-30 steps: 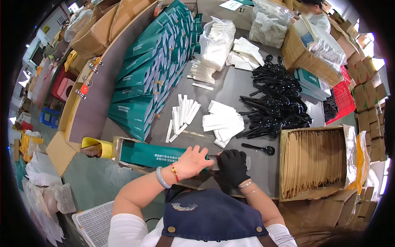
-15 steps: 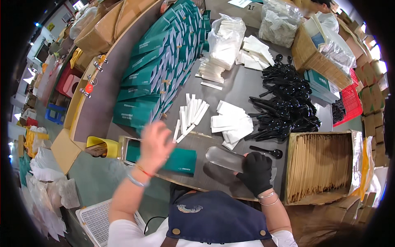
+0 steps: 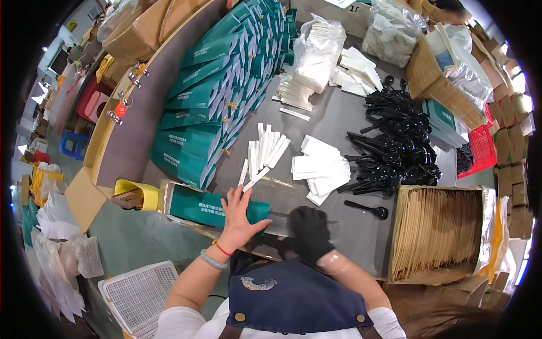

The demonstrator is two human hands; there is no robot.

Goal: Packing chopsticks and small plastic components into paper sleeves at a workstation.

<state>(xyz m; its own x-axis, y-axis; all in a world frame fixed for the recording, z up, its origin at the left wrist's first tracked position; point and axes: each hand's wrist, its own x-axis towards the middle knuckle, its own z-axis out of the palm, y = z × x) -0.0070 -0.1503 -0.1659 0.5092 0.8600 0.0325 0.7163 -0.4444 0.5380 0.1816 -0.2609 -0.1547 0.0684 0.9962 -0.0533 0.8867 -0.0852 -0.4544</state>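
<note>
Left hand (image 3: 240, 217) is flat, fingers spread, palm pressing down on the teal paper sleeve (image 3: 217, 207) lying at the near edge of the worktop (image 3: 333, 121), right in front of the person. No pinch there, just weight on top. Right hand (image 3: 309, 234) is in a black glove, curled down over the clear plastic bag (image 3: 282, 221) that sticks out of the sleeve's right end. Looks like the grip is closed on the film, but can't tell 100% bc the glove hides the fingertips.

Handling, imo: the sleeve is thin card or paper, super light, stiff-ish along its length but creases easily if you squeeze the middle. Prob best held flat under the palm like now, or by the long edges. The clear film is slippery and floppy, so pinch it near the open end, not mid-span.

Other stuff around: white paper strips (image 3: 264, 151) fanned out just beyond the sleeve, a stack of white packets (image 3: 320, 169), a pile of black plastic spoons (image 3: 395, 147) w/ one loose spoon (image 3: 367, 209) near the right hand, and a box of tan sticks (image 3: 437, 231) on the right.
</note>
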